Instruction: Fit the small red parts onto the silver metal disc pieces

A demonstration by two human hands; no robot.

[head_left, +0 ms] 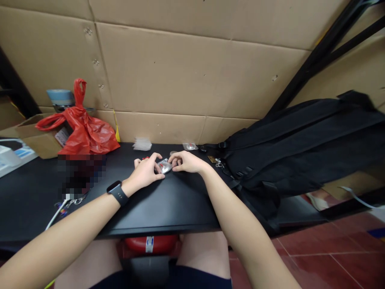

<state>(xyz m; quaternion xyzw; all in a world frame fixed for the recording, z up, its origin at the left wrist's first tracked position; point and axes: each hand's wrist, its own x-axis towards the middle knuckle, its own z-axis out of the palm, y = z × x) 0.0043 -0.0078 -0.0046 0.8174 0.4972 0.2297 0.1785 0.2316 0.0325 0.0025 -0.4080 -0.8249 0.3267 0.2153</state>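
Loosely curled, the left hand [146, 171] and right hand [184, 161] are pinching a small clear plastic packet [165, 166] between them. It is containing something round and silvery.

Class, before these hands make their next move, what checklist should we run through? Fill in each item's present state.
1. Small clear packet between the two hands: ok, the packet lies between left hand and right hand.
2. Firm grip by the fingers of both hands: cannot tell, the contact is too small to judge.
3. Packet sealed: cannot tell, too little detail.
4. Red plastic bag away from the hands: ok, it sits off to the left.
5. No other packet on the table: not ok, another clear packet lies near the black backpack.
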